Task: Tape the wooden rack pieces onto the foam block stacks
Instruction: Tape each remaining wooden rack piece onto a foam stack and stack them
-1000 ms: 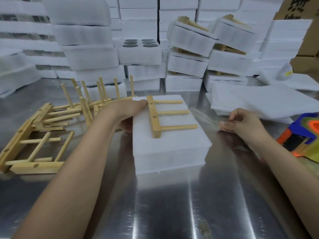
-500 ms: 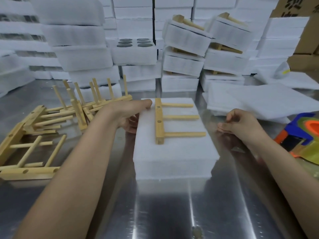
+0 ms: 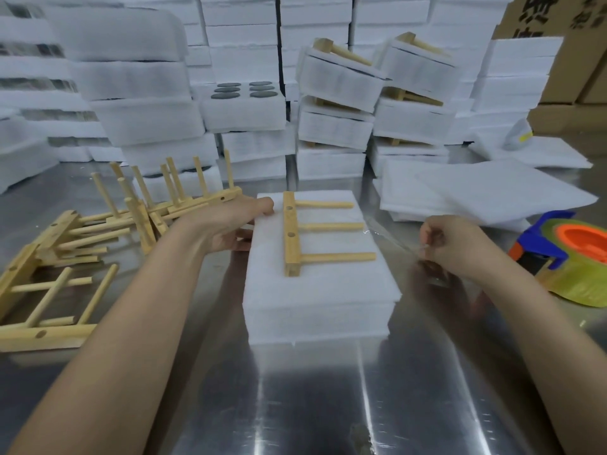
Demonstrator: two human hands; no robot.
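Wooden rack piece [image 3: 291,238]: flat on top of the foam, crossbar running front to back on the left half, three dowels pointing right.
Foam block stack [image 3: 315,297]: white layered slabs, centre of the metal table [image 3: 312,405], bearing the rack piece.
Left hand [image 3: 230,224]: grips the stack's far left edge, thumb lying on the top face just beside the crossbar, fingers curled down the side.
Right hand [image 3: 450,247]: just right of the stack, fingers curled in, pinching the end of a clear tape strip [image 3: 391,239].
Clear tape strip: thin and glinting, stretched between the pinch and the stack's right edge; exact point of contact with the foam hard to tell.
Tape dispenser [image 3: 565,254]: blue and orange, with a yellowish roll, on the table at far right.
Loose rack pieces [image 3: 98,231]: jumbled pile on the table at left, some dowels upright.
Finished stacks [image 3: 338,103]: piled behind, wood showing on top, some tilted.
Foam sheets [image 3: 486,188]: flat pile at right rear.
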